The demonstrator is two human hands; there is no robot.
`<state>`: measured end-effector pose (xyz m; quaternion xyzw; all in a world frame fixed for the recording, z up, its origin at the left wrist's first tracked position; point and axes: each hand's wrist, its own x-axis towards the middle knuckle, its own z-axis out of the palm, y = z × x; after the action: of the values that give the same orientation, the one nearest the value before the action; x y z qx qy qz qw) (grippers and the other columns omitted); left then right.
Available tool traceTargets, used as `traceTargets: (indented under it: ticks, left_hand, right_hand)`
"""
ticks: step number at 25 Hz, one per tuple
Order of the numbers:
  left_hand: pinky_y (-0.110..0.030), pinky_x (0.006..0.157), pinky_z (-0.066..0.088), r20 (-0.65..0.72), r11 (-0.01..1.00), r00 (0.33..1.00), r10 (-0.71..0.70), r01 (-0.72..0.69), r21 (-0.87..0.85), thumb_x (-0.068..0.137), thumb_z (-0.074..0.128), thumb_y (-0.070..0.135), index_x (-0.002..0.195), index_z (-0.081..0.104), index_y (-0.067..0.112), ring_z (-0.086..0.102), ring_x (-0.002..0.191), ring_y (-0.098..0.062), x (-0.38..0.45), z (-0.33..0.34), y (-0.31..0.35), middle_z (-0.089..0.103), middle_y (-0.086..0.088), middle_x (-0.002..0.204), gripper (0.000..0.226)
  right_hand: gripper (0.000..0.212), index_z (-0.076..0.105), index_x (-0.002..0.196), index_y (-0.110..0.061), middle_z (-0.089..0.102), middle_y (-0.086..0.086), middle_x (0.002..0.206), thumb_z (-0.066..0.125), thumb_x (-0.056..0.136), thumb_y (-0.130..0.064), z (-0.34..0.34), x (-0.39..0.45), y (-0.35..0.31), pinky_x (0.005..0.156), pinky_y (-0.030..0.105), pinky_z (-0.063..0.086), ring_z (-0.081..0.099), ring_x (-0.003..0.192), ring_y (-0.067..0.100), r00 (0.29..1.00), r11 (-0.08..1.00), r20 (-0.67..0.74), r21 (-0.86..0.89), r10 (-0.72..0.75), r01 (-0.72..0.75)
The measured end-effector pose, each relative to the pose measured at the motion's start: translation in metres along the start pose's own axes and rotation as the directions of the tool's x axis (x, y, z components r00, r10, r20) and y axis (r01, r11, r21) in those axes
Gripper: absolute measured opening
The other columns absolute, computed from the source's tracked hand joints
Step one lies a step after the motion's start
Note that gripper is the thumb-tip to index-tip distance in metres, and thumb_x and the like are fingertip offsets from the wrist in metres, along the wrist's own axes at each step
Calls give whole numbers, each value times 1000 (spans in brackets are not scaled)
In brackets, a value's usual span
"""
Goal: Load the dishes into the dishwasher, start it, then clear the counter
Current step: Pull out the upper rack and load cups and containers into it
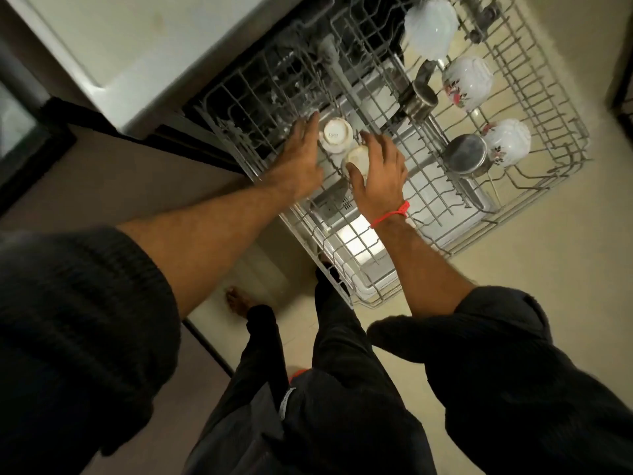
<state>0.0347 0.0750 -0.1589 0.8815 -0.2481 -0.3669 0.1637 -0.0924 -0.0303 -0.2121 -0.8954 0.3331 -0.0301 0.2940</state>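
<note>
The dishwasher's upper wire rack (534, 186) is pulled out over the open door. An upturned white cup (335, 135) stands near the rack's left side. My left hand (301, 156) lies beside it with straight fingers touching its left flank. My right hand (380, 169) grips a second upturned cream cup (356, 158) just right of the first, thumb and fingers curled round it. Along the rack's right side stand three white floral cups (467, 82) and two steel tumblers (466, 154), all upside down.
The white counter top (113, 46) runs above the dishwasher at the upper left. The lower rack and door (359, 234) show below through the wires. My legs and a bare foot (236, 299) stand on the pale floor tiles (548, 255) before the door.
</note>
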Motion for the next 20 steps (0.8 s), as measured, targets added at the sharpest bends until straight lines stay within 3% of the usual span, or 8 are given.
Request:
traceTargets:
  ticks: [2, 5, 8, 10, 12, 16, 20]
  left_hand:
    - [-45, 121, 30, -62, 998, 998, 30, -34, -60, 94, 55, 3, 161, 12, 27, 29, 149, -30, -44, -22, 6, 15, -9, 167, 83]
    - [-37, 117, 38, -254, 985, 963, 90, -123, -117, 95, 51, 8, 149, 45, 20, 49, 134, -22, -120, -57, -7, 52, -6, 147, 56]
    - [-22, 98, 45, -577, 976, 816, 35, -153, -157, 94, 59, 8, 132, 61, 17, 63, 106, -13, -194, -101, -46, 69, 2, 116, 39]
    - [-23, 90, 48, -699, 972, 715, -25, -145, -183, 93, 63, 10, 127, 64, 19, 61, 84, -7, -234, -132, -79, 69, 6, 107, 35]
    - [-31, 86, 54, -752, 969, 652, -96, -113, -222, 93, 65, 14, 128, 63, 22, 55, 74, -3, -267, -159, -116, 68, 8, 108, 36]
    - [-42, 86, 55, -803, 947, 536, -260, -19, -320, 93, 64, 22, 131, 59, 30, 64, 96, -15, -326, -203, -194, 63, 12, 116, 39]
    - [-44, 95, 53, -819, 913, 427, -383, 41, -405, 95, 63, 25, 133, 59, 27, 61, 112, -15, -392, -227, -288, 61, 5, 125, 39]
  right_hand:
    - [43, 50, 140, -17, 57, 8, 134, 49, 99, -31, -22, -11, -30, 102, 48, 43, 52, 121, 27, 994, 995, -55, 21, -97, 98]
    - [33, 61, 129, -16, 69, 2, 118, 47, 102, -27, -53, -32, -97, 82, 35, 56, 67, 102, 20, 955, 952, -103, 100, -279, 289]
    - [25, 68, 119, -15, 74, -1, 101, 55, 98, -21, -68, -56, -180, 62, 28, 53, 69, 77, 16, 849, 842, -252, 171, -465, 512]
    - [25, 66, 121, -19, 74, -2, 98, 56, 98, -22, -69, -67, -239, 62, 30, 50, 67, 75, 17, 801, 770, -220, 222, -557, 598]
    - [29, 62, 125, -22, 72, -3, 101, 55, 97, -23, -64, -77, -299, 70, 33, 52, 67, 82, 18, 775, 723, -98, 303, -624, 621]
    - [35, 53, 127, -29, 63, -9, 95, 57, 94, -22, -28, -107, -407, 72, 36, 53, 62, 69, 18, 704, 678, 160, 480, -692, 557]
    - [37, 56, 126, -23, 65, -1, 97, 62, 91, -12, 19, -154, -501, 69, 19, 47, 58, 64, 12, 635, 652, 266, 561, -725, 510]
